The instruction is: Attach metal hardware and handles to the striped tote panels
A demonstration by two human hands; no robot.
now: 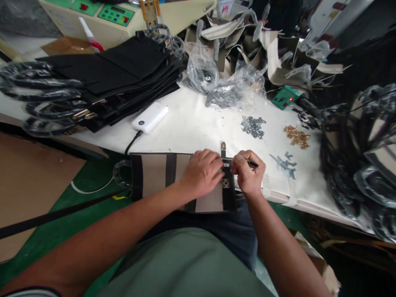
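An opened-out black and beige bag panel (154, 173) lies over the table's front edge and my lap. My left hand (206, 171) rests on it, fingers apart and bent, the tips near a small metal fitting (226, 165) on the black edge strip. My right hand (247, 169) is closed around a thin black-handled tool (253, 164); its working end is hidden by the fingers. Just below the fitting, a square metal plate (226, 183) sits on the strip. A short black tab with a metal clasp (223, 147) sticks out beyond the panel's far edge.
Grey metal plates (253, 126), gold-coloured pieces (296, 136) and grey strips (284, 165) lie to the right. Stacked black bag pieces (123, 70) and a white power bank (150, 117) are left. Plastic bags (229, 88), a green control box (286, 97) and wrapped handles (374, 185) surround the worktable (192, 123).
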